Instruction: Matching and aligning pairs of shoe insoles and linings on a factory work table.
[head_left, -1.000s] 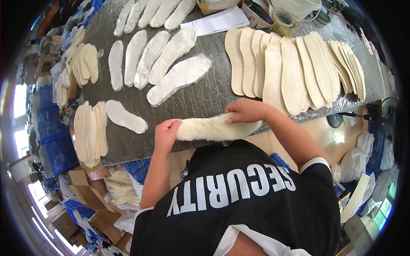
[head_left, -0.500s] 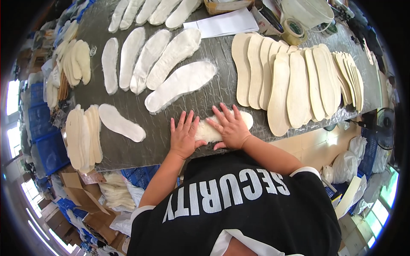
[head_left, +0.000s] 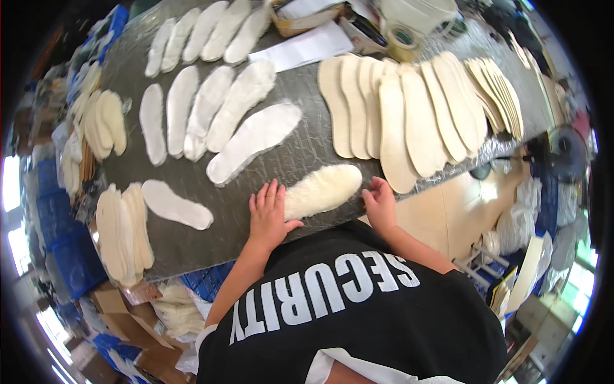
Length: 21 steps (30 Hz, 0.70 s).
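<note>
A cream fleecy insole (head_left: 327, 187) lies fluffy side up near the table's front edge. My left hand (head_left: 268, 213) rests flat over its left end, fingers stretched out, hiding that end. Just off its right end is my right hand (head_left: 382, 206), closed, with thumb and fingers curled together. Whether anything small sits between those fingertips cannot be made out. Beyond the fleecy insole, a white insole (head_left: 254, 142) lies slanted on the table. A row of tan insoles (head_left: 398, 137) stands close beyond my right hand.
The dark table (head_left: 281, 153) also carries white insoles (head_left: 182, 105) in rows, a single white insole (head_left: 176, 201) and a stack of insoles (head_left: 121, 237) on the left. White paper (head_left: 304, 48), a tape roll (head_left: 404, 41) and a clear tub (head_left: 419, 14) sit at the back.
My right hand has lifted off the fleecy insole, moved right beyond its end and closed. My left hand stays on the left end. The view has shifted slightly.
</note>
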Each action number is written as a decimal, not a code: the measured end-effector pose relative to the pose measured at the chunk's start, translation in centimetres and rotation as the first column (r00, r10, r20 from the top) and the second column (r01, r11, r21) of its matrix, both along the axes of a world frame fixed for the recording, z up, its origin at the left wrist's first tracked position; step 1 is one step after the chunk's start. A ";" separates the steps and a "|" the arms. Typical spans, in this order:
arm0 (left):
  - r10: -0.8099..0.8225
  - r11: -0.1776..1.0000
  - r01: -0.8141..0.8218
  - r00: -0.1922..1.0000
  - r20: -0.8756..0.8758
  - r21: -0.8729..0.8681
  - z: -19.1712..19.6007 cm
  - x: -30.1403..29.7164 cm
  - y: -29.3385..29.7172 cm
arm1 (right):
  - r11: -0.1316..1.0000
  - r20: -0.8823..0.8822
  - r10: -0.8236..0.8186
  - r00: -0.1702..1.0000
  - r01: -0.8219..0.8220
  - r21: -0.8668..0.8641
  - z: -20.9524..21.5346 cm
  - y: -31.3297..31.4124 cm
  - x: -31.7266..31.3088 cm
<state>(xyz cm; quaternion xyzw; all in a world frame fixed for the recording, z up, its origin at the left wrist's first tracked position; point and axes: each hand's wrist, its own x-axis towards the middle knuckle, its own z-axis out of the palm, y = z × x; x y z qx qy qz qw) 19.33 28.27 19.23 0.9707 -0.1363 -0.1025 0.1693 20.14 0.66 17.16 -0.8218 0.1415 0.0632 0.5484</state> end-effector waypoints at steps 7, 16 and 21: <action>-0.102 0.993 0.099 0.994 -0.040 -0.070 0.2 2.0 -0.4 | 0.820 -0.471 -0.209 0.857 0.416 0.393 0.1 1.3 1.5; -0.146 0.901 0.210 0.970 0.193 -0.379 6.8 7.1 -2.8 | 0.694 -0.238 0.025 0.971 0.155 0.703 1.9 2.8 4.7; -0.149 0.836 0.311 0.922 0.358 -0.452 12.9 12.0 -5.9 | 0.706 0.012 0.252 0.968 -0.192 0.681 7.7 2.8 9.3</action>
